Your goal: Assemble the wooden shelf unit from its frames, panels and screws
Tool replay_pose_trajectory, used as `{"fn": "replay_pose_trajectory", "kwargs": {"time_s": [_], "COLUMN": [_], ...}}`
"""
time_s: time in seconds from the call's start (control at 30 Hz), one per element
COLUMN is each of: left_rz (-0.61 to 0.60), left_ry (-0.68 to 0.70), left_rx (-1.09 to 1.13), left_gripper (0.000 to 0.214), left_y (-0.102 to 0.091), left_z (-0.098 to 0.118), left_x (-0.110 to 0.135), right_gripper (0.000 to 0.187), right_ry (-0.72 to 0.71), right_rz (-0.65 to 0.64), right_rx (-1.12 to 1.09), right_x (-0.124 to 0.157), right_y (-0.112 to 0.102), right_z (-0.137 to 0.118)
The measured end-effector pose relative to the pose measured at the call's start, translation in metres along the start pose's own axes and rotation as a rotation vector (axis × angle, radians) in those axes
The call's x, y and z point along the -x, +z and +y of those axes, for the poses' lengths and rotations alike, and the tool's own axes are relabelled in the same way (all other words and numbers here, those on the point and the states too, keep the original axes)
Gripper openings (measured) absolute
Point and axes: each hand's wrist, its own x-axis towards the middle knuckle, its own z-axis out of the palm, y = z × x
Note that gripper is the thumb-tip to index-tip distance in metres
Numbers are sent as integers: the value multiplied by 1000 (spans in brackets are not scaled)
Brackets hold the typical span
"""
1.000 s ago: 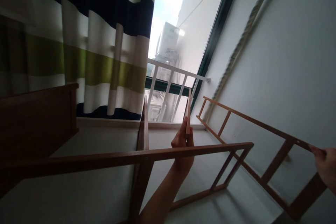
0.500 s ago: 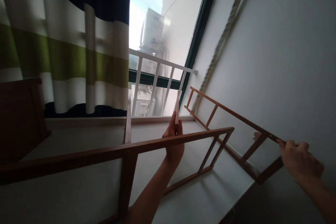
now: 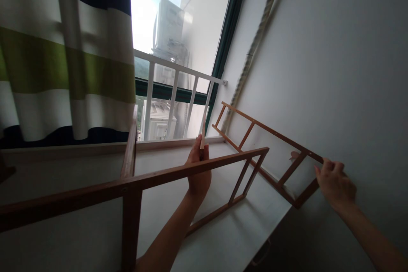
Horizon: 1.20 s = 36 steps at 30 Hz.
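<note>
My left hand (image 3: 198, 169) reaches past a long wooden rail (image 3: 165, 175) and pinches the lower end of a thin upright wooden panel (image 3: 203, 129). The rail belongs to a wooden frame (image 3: 130, 165) standing on a white surface (image 3: 219, 238). My right hand (image 3: 334, 181) grips the near end of a ladder-like wooden side frame (image 3: 264, 144) that leans against the white wall on the right. Its fingers curl over the top bar.
A window with a white railing (image 3: 174, 93) and dark green frame lies ahead. A striped white, green and navy curtain (image 3: 63, 63) hangs at left. A thick rope (image 3: 255, 42) runs up the wall. The white surface's edge drops off at lower right.
The view has swung to the right, so the curtain and window sit further left. My right hand slid along the ladder frame's top bar toward its near end. The dark wooden panel at left left the view.
</note>
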Motion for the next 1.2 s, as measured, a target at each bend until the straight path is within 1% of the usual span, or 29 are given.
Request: {"fn": "replay_pose_trajectory", "kwargs": {"time_s": [0.07, 0.13, 0.17, 0.23, 0.33, 0.4, 0.47, 0.57, 0.7, 0.83, 0.9, 1.07, 1.2], "left_rz": [-4, 0, 0, -11, -29, -29, -33, -72, -129, -211, -253, -356, -413], "left_ry": [6, 8, 14, 46, 150, 211, 234, 225, 150, 73, 79, 134, 190], "left_rx": [4, 17, 17, 1, -33, -50, -60, -42, 61, 147, 163, 134, 136], "left_gripper": [36, 36, 36, 35, 35, 34, 34, 34, 29, 18, 16, 21, 26], "left_y": [0, 1, 1, 2, 4, 6, 8, 10, 17, 30, 37, 57, 69], "left_z": [0, -1, -1, -2, -3, -3, -4, -6, -13, -17, -18, -23, -25], "left_x": [0, 0, 0, 0, 0, 0, -1, -2, -4, -2, 0, 4, 4], "right_gripper": [39, 39, 38, 37, 37, 38, 39, 41, 41, 42, 43, 47, 39], "right_ry": [-31, -75, -98, -93, -143, -170, -166, -92, 7, 11, -23, -151, -239], "right_rz": [17, 15, -10, -129, -208, -257, -302, -336, -326, -296, -296, -332, -368], "right_rx": [-60, -233, -360, -705, -892, -1021, -1152, -1313, -1477, -1611, -1659, -1719, -1711], "right_x": [2, 5, 8, 17, 33, 43, 50, 57, 66, 75, 77, 78, 81], "right_y": [-3, -12, -17, -28, -34, -30, -22, -8, 1, 0, -1, -5, -13], "right_z": [-6, -19, -27, -47, -80, -98, -112, -129, -152, -168, -170, -168, -167]}}
